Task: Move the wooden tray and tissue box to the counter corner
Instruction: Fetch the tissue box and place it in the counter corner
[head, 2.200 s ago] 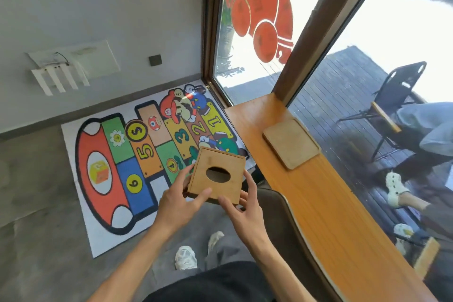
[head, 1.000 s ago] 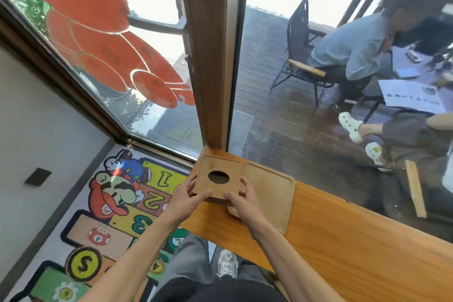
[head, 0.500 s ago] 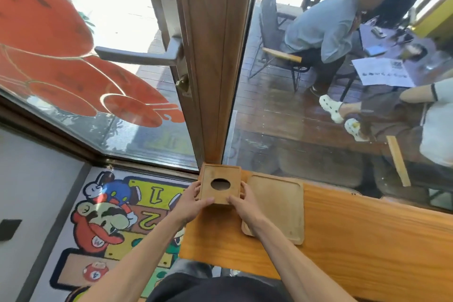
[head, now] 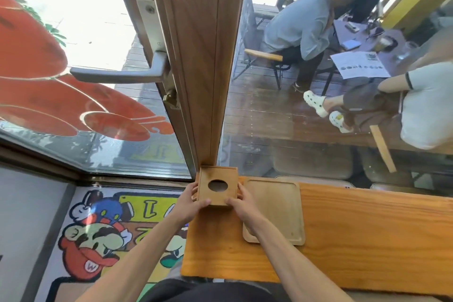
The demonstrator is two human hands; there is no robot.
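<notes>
The wooden tissue box (head: 218, 194), square with an oval hole in its top, sits at the far left corner of the orange wooden counter (head: 355, 235), against the window post. My left hand (head: 190, 205) grips its left side and my right hand (head: 241, 206) grips its right side, thumbs on the near edge. The flat wooden tray (head: 277, 208) lies on the counter just to the right of the box, with my right wrist over its left edge.
A wooden window post (head: 196, 61) rises right behind the box, with a metal door handle (head: 117, 73) to its left. Glass runs along the counter's far edge. People sit outside beyond the glass. A cartoon floor mat (head: 98, 233) lies below on the left.
The box has travelled from in front of me over the floor to the counter's corner, beside the tray. In the last half second it moved slightly further toward the post.
</notes>
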